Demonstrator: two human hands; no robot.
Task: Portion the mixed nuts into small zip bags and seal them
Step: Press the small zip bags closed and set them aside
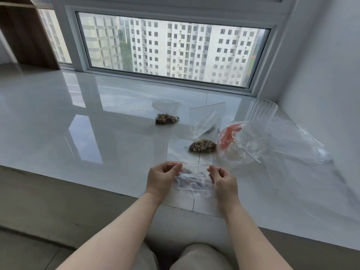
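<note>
Both hands are pinching the red-lined zip strip of a small clear zip bag (192, 182) just above the glossy white sill (97, 133), left hand (162, 177) gripping the left end and right hand (222, 181) the right, with dark nuts showing blurrily through the crinkly plastic. Further back, two more little bags are lying on the sill with lumpy brown nuts bunched in them, a far bag (166, 114) and a nearer bag (203, 137). Off to the right a ribbed clear plastic cup (261, 112) is standing behind a big crumpled transparent bag (272, 147) with something orange inside.
</note>
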